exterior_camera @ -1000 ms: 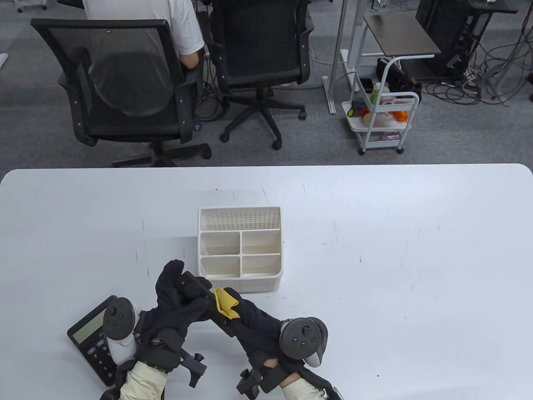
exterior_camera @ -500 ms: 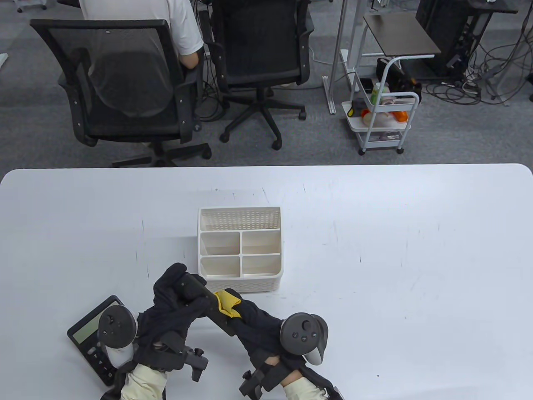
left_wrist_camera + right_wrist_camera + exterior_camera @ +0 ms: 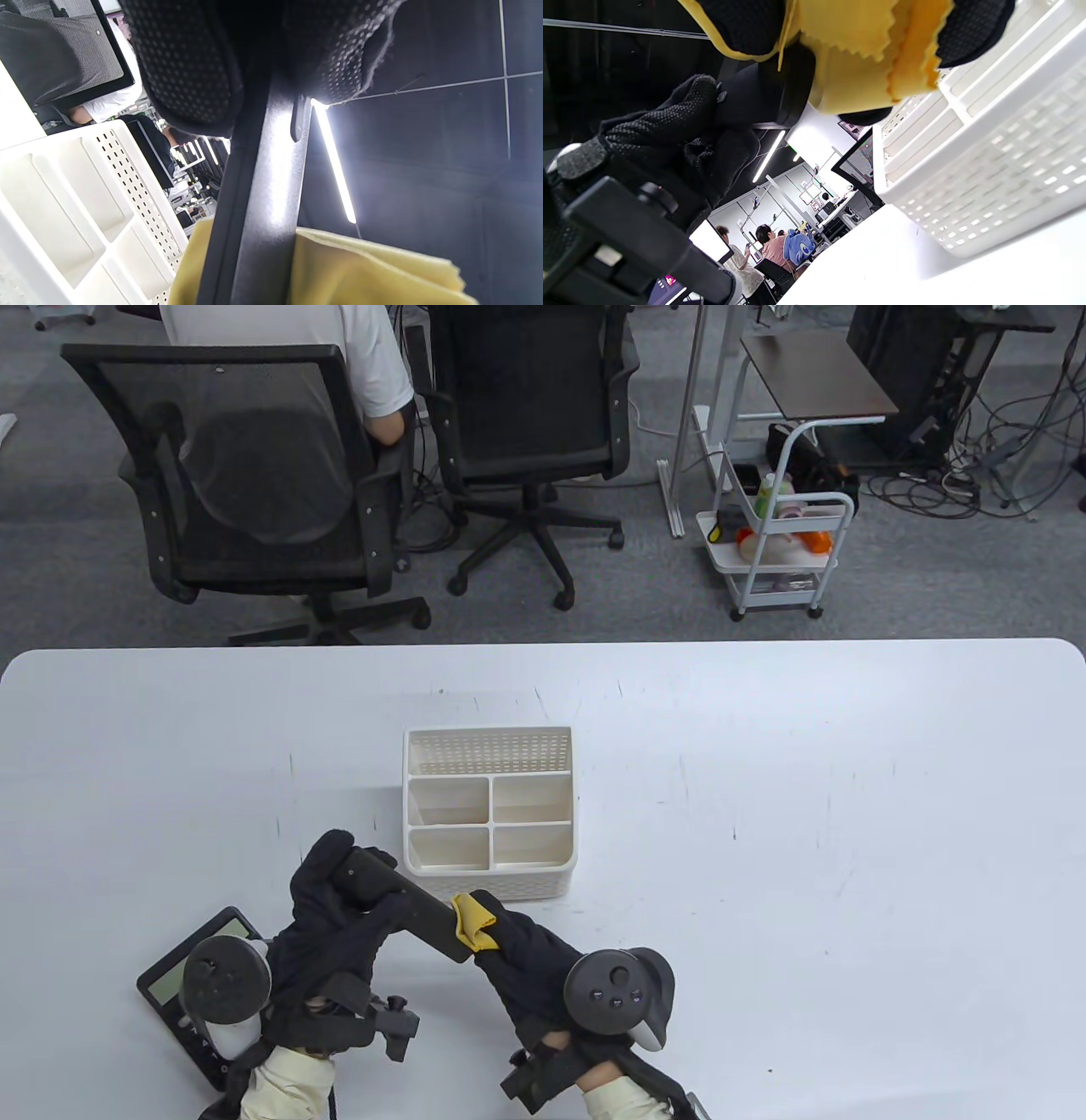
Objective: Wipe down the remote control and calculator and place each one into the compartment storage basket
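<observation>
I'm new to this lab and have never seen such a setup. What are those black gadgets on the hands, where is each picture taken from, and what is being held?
These are a person's two gloved hands; a tracker sits on the back of each. One camera looks down at the white table; the other two ride on the wrists. The left hand grips a black remote control above the table. The right hand pinches a yellow cloth against the remote's near end. On the table stand a white compartment storage basket, its compartments bare, and a calculator, partly under the left hand's tracker.
</observation>
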{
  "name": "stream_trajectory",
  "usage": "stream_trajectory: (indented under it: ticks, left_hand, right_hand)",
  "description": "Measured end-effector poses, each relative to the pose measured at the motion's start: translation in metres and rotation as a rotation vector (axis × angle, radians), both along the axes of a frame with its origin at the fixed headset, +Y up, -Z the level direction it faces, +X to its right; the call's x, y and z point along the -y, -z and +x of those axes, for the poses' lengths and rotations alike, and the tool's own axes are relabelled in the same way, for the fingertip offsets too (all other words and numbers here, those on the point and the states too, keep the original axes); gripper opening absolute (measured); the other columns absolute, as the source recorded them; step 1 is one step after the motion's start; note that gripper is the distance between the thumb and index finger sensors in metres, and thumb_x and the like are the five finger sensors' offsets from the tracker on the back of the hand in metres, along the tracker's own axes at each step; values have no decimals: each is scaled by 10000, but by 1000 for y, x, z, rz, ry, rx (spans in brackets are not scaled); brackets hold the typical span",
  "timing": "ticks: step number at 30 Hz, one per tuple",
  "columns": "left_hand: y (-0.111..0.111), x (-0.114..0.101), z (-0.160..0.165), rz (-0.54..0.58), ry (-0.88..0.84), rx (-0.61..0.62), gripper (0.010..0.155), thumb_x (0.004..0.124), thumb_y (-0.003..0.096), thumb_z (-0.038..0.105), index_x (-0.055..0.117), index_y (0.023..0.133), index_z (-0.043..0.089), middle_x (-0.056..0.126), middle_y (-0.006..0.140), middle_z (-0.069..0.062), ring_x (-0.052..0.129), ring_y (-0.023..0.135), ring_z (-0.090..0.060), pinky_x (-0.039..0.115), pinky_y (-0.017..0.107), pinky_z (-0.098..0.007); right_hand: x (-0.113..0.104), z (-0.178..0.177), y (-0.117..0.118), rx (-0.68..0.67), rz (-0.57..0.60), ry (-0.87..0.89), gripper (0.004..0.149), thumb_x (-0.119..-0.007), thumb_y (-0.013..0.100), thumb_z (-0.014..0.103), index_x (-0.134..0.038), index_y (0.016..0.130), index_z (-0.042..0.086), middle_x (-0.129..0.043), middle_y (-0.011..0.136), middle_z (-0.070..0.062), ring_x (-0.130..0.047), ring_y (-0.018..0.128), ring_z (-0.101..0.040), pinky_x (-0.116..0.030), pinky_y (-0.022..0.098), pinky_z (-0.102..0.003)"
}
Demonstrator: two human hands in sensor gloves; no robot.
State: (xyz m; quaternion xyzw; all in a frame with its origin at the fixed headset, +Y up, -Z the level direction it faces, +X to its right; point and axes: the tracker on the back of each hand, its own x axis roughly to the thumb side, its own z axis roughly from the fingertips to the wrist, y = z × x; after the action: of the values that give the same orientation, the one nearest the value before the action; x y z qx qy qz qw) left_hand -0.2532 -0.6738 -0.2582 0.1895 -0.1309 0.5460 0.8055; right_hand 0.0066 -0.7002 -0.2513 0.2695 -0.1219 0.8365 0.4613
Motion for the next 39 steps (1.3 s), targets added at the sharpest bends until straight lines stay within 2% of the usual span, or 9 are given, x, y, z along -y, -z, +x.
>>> stream_trajectory:
  ticks: [6,13,19,22,28,33,39]
  left_hand:
    - [2,10,9,-81,-23,17,776,920,503,337,347,1016,239,731,956,-27,1068,636,-208,1009,373,-254]
    - [3,12,-2,-137,-107,-19,723,894,522,347,368,1001,224,744,947,-29,1085,607,-201,1022,339,-235]
    - [5,15,-16,-164,-168,-62,670,867,541,356,380,984,228,751,943,-27,1094,588,-206,1025,324,-234]
    - [5,14,-17,-167,-144,-74,658,872,537,358,396,973,230,764,933,-26,1105,568,-207,1027,316,-225]
    - [6,18,-15,-225,-188,-39,609,835,559,358,408,970,220,777,932,-37,1120,537,-222,1031,300,-224]
    - [7,17,-20,-233,-196,-41,629,798,573,319,409,1064,263,767,950,-70,1107,560,-235,1027,305,-231]
    - [9,17,-20,-253,-212,20,554,790,569,310,508,1045,287,769,949,-83,1104,574,-253,1031,315,-247]
  right_hand:
    - [-6,-11,-10,3,180,-90,542,-715,572,229,-610,1075,55,-751,1022,-266,-854,805,-427,-641,575,-669]
    - [-7,-20,-21,2,430,-335,536,-713,568,224,-609,1070,67,-673,1071,-280,-836,837,-420,-644,585,-657]
    - [-6,-26,-27,-5,523,-443,536,-706,570,222,-614,1066,42,-668,1064,-298,-849,819,-425,-644,594,-643]
    - [-5,-32,-32,-15,585,-507,532,-703,571,223,-613,1067,54,-602,1101,-286,-767,892,-451,-612,607,-660]
    - [-2,-39,-35,-49,626,-556,550,-694,578,243,-555,1092,109,-481,1163,-215,-535,1021,-457,-527,630,-699]
    - [-3,-37,-37,-45,728,-649,527,-711,569,244,-599,1076,152,-519,1159,-188,-550,1015,-460,-546,630,-685]
    - [-5,-30,-31,-8,643,-531,535,-698,575,251,-594,1081,110,-568,1136,-230,-663,969,-448,-590,625,-655]
